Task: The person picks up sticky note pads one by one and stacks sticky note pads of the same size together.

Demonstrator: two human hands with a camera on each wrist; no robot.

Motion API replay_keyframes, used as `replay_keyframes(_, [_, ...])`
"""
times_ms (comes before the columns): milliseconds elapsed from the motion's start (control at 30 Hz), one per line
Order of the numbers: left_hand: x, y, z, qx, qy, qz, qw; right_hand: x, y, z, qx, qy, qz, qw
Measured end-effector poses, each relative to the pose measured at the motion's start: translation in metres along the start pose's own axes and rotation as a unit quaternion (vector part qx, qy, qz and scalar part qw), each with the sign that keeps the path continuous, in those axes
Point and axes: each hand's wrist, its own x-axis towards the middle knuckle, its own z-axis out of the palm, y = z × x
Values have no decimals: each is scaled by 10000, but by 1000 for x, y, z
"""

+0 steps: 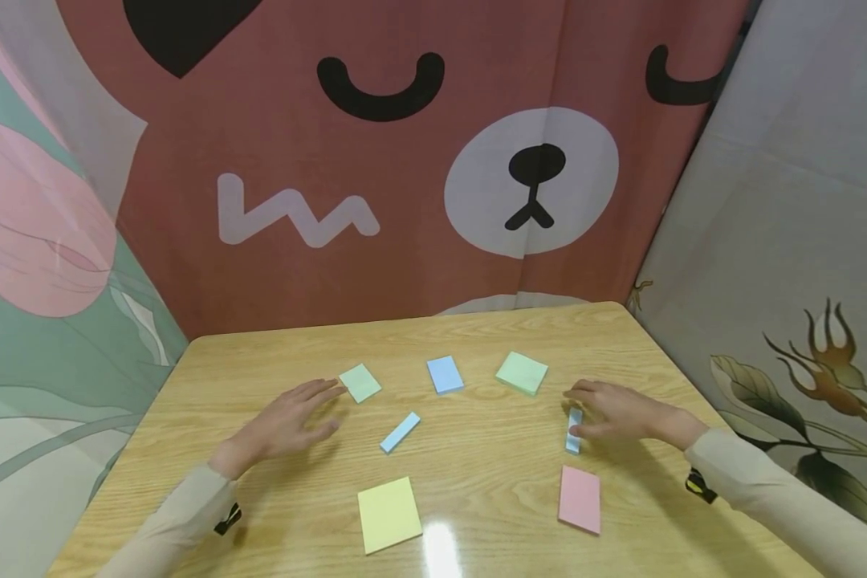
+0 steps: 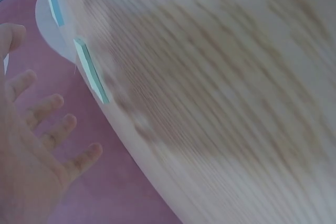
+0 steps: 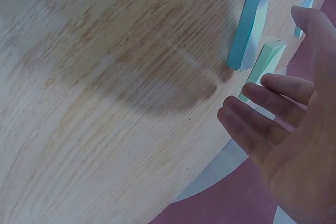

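My left hand (image 1: 285, 421) hovers over the left side of the table, its fingers spread loosely and holding nothing. Its fingertips come right up to a small green sticky note pad (image 1: 360, 384) in the head view. On the right, my other hand (image 1: 616, 411) hangs with relaxed fingers over a narrow light-blue sticky note pad (image 1: 572, 446), partly covering it. The right wrist view shows this narrow pad (image 3: 251, 22) apart from the fingers. Another narrow light-blue pad (image 1: 400, 433) lies slanted between the hands.
Toward the back of the wooden table (image 1: 477, 449) lie a blue pad (image 1: 445, 375) and a larger green pad (image 1: 522, 373). A yellow pad (image 1: 390, 515) and a pink pad (image 1: 580, 499) are nearer the front. A printed bear curtain (image 1: 405, 281) hangs behind.
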Motion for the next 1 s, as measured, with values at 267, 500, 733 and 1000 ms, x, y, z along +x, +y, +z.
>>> replay_keyframes(267, [8,3,3,81,-36,51,9999,-1,-1,2,-92,-56,-44,9999])
replay_keyframes(500, [14,7,4,32,-145,68,9999,-1,-2,3,-87,-119,-100,9998])
replay_keyframes(733, [15,12,6,-27,-196,52,9998,-3,-4,3,40,-170,-144,9997])
replay_keyframes(1000, [18,17,10,-74,-179,192,9996,-4,-5,7,67,-226,-127,9996])
